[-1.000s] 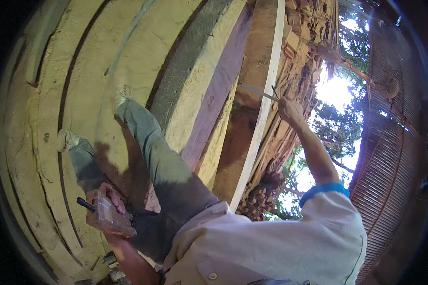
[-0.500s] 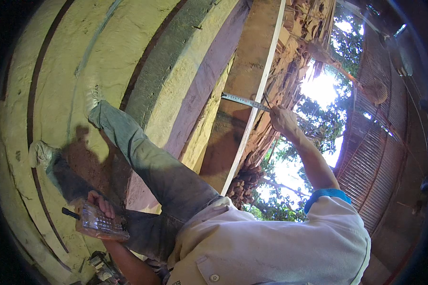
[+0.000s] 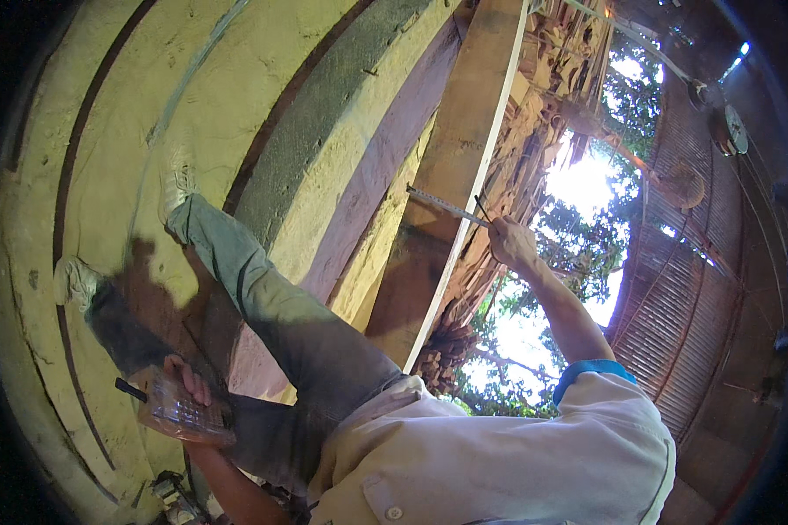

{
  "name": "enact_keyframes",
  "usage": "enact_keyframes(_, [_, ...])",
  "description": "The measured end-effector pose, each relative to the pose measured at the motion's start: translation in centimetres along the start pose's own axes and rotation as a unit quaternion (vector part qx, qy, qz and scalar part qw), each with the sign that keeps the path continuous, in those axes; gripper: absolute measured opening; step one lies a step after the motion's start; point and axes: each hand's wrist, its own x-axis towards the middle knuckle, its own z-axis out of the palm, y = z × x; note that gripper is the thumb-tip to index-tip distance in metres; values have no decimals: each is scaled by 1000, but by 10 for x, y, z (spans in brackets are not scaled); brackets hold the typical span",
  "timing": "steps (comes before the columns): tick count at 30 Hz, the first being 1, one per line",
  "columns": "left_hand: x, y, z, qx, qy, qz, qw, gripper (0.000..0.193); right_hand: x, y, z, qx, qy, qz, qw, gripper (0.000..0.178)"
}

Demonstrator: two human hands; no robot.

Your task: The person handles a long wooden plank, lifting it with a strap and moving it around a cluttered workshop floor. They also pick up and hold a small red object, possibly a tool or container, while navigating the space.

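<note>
A measuring strip (image 3: 447, 206) juts from the right hand (image 3: 512, 244).

We see a silver-grey tape blade (image 3: 451, 207) with fine dark marks and a brown board (image 3: 468, 105) with a whitish edge. We find the see-through case (image 3: 179, 416) brownish, the stick (image 3: 130, 389) black; the shirt (image 3: 499, 451) beige-white, its sleeve trim (image 3: 597, 371) blue; the trousers (image 3: 236, 254) grey-green. Yellowish timbers (image 3: 263, 52) on the left show dark stripes.
</note>
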Motion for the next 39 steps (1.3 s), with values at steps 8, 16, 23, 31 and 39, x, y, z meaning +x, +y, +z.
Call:
enact_keyframes(8, [-5,6,9,59,20,17,998,41,3,-9,4,144,-20,-233,962,22])
enact_keyframes(16, [-64,57,111,122,-90,70,986,47,-99,-16,53,264,-105,-161,945,32])
enact_keyframes(23, [-136,89,215,176,-248,99,947,65,-201,-21,59,404,-152,31,902,43])
enact_keyframes(31, [-122,75,342,270,-346,32,898,57,-171,-22,115,610,-118,31,783,40])
enact_keyframes(39, [-30,9,449,315,-311,-58,895,55,-43,-8,85,715,-4,-11,699,36])
